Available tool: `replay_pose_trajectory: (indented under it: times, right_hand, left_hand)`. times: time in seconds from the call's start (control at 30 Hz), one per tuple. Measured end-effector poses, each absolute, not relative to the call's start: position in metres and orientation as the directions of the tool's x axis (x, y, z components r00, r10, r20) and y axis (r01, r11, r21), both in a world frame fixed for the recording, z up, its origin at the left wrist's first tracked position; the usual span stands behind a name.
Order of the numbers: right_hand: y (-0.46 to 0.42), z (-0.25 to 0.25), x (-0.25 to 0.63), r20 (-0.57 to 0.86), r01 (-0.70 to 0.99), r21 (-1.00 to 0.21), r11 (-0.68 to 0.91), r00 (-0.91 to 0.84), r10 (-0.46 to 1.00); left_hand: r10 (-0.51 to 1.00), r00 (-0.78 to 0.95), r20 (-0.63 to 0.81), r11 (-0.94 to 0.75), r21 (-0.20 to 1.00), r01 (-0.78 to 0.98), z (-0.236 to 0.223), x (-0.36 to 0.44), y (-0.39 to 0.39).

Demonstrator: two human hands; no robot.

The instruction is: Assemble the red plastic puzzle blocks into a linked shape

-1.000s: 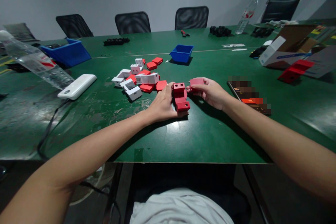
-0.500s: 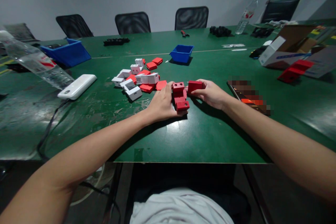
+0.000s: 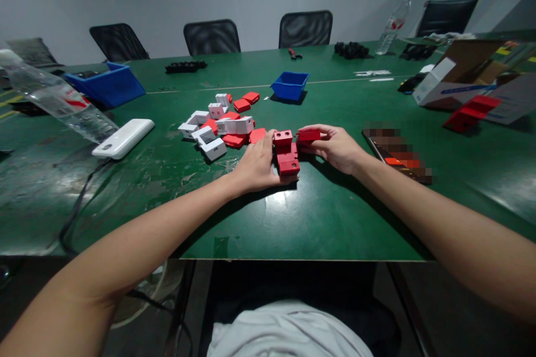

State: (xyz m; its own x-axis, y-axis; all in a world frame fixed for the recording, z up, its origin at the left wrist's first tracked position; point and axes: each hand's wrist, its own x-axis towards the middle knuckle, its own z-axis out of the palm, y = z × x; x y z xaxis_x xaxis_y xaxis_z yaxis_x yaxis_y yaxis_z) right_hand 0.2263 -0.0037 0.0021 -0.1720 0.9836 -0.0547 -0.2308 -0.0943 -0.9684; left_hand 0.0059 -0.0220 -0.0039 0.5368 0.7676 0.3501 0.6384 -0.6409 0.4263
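Note:
My left hand (image 3: pixel 260 164) is closed round a red U-shaped plastic bracket (image 3: pixel 286 157), with holes showing in its two raised ends. Just to its right, my right hand (image 3: pixel 335 148) pinches a small flat red block (image 3: pixel 309 136) between thumb and fingers. The block's near end lies close to the bracket's upper right side; whether they touch, I cannot tell. Beyond my left hand lies a loose pile of white U-shaped brackets (image 3: pixel 213 148) and flat red blocks (image 3: pixel 235 140).
A small blue bin (image 3: pixel 290 86) stands behind the pile. To the left are a white power bank (image 3: pixel 124 138), a tilted plastic bottle (image 3: pixel 62 100) and a larger blue bin (image 3: pixel 109 85). A phone (image 3: pixel 389 150), a red part (image 3: pixel 471 113) and an open cardboard box (image 3: pixel 460 75) sit right.
The red block in my right hand has turned, so its thin edge now faces me. The red bracket has tilted slightly in my left hand. The pile has not moved.

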Motion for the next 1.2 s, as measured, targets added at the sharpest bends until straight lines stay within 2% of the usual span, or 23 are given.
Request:
replay_pose_trajectory:
  times: [0.13, 0.43, 0.7, 0.93, 1.2]
  right_hand:
    - [-0.0040, 0.0019, 0.2260, -0.045, -0.216, -0.973, -0.086, -0.188, 0.981]
    - [-0.0037, 0.0061, 0.2273, -0.141, -0.214, -0.961, -0.174, -0.164, 0.976]
    - [-0.0044, 0.0086, 0.2256, -0.122, -0.271, -0.948, -0.168, -0.177, 0.977]
    - [-0.0021, 0.0026, 0.2275, -0.095, -0.269, -0.955, -0.122, -0.114, 0.989]
    - [-0.0036, 0.0050, 0.2246, -0.133, -0.252, -0.955, -0.157, -0.109, 0.985]
  left_hand:
    - [0.760, 0.544, 0.357, -0.650, 0.418, 0.634, -0.0022, 0.0062, -0.0231]
    - [0.767, 0.546, 0.338, -0.642, 0.419, 0.642, -0.0013, 0.0063, -0.0237]
    - [0.767, 0.543, 0.342, -0.642, 0.402, 0.653, -0.0026, 0.0059, -0.0234]
    - [0.768, 0.542, 0.340, -0.640, 0.412, 0.649, -0.0017, 0.0063, -0.0238]
    - [0.758, 0.547, 0.355, -0.652, 0.420, 0.631, -0.0008, 0.0071, -0.0241]
